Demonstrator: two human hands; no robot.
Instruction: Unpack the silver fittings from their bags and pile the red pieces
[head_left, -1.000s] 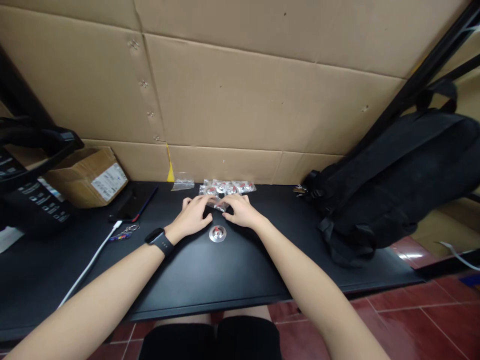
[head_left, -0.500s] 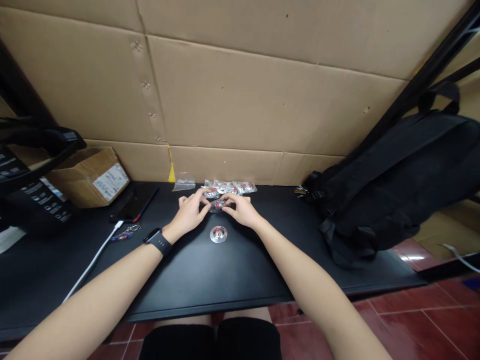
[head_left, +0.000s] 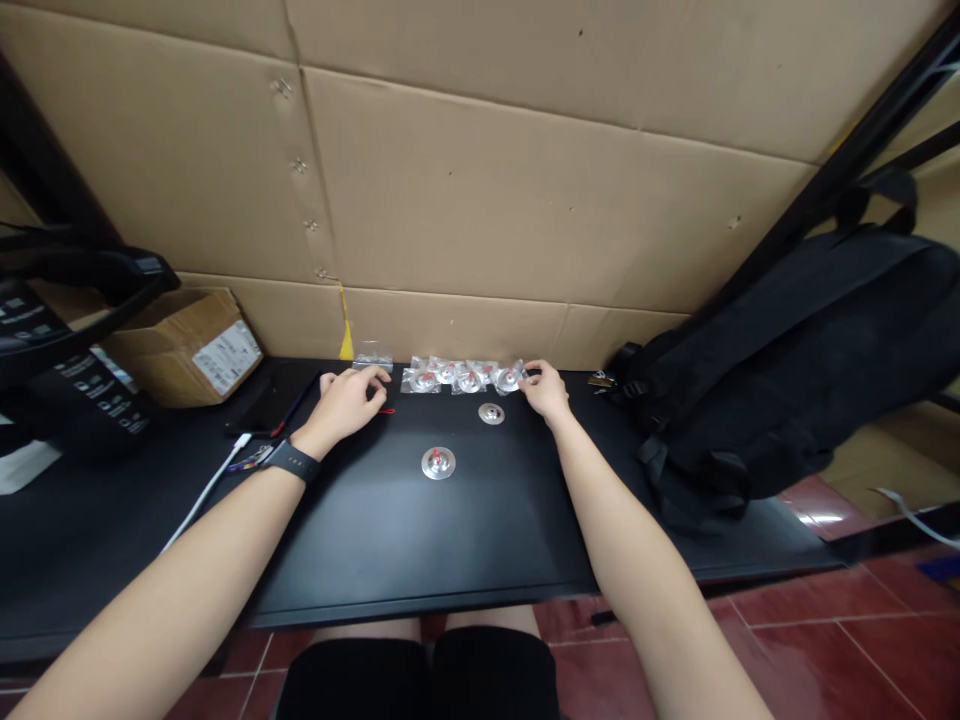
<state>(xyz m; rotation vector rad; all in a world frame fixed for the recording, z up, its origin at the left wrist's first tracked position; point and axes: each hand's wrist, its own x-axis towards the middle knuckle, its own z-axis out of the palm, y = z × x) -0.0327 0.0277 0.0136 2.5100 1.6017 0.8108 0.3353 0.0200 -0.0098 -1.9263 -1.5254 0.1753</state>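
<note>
My left hand (head_left: pixel 350 400), with a black watch on its wrist, hovers low over the table with fingers curved and apart, nothing visible in them. Beside its thumb is a small red loop (head_left: pixel 386 410). My right hand (head_left: pixel 546 390) pinches the edge of a clear bag with a shiny metal disc (head_left: pixel 510 378) in it, at the right end of a row of similar bagged discs (head_left: pixel 470 380). A bare domed metal disc (head_left: pixel 491 413) lies in front of the row. Closer to me rests another metal disc (head_left: pixel 438 463) with a red piece at its centre.
A clear plastic bag (head_left: pixel 373 355) lies behind my left hand. Leftward are a phone (head_left: pixel 274 402) with a white cable (head_left: pixel 206 497), keys, and an opened cardboard box (head_left: pixel 187 350). A black backpack (head_left: pixel 795 360) stands at the right; a cardboard wall (head_left: pixel 480 220) closes the back.
My hands have moved apart from the red-and-metal item between them. A bare disc and a red loop now show on the table. My right hand is at a bagged disc at the row's end.
</note>
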